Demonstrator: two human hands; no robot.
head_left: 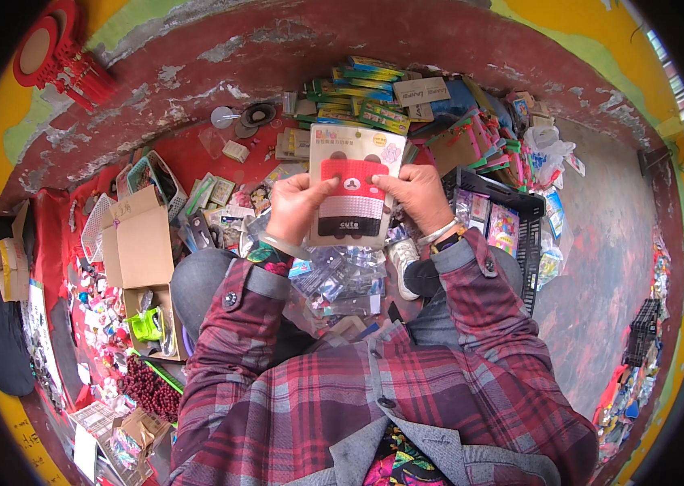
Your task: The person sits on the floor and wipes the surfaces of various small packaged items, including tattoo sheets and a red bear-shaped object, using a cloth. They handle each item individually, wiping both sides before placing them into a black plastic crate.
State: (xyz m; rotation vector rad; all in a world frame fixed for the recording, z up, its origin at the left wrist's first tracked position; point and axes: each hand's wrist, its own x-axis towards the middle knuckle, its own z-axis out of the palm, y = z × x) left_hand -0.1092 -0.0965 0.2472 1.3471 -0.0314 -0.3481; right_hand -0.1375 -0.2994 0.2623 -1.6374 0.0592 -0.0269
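Note:
I hold a flat, pale package [356, 151] upright in front of me, with a red, white and black bear design on its face. My left hand [293, 208] grips its left edge, thumb pressed on the front. On the opposite edge, my right hand [423, 197] grips it the same way. The fingers behind the package are hidden. Below it, between my legs, lies a pile of clear plastic packets [346, 279].
Stacked boxes [366, 89] stand against the far red wall. To my right is a black plastic crate [530, 235] holding packaged goods. An open cardboard box [141, 251] with a bright green item [146, 324] sits to my left, near a dark red beaded heap [150, 389].

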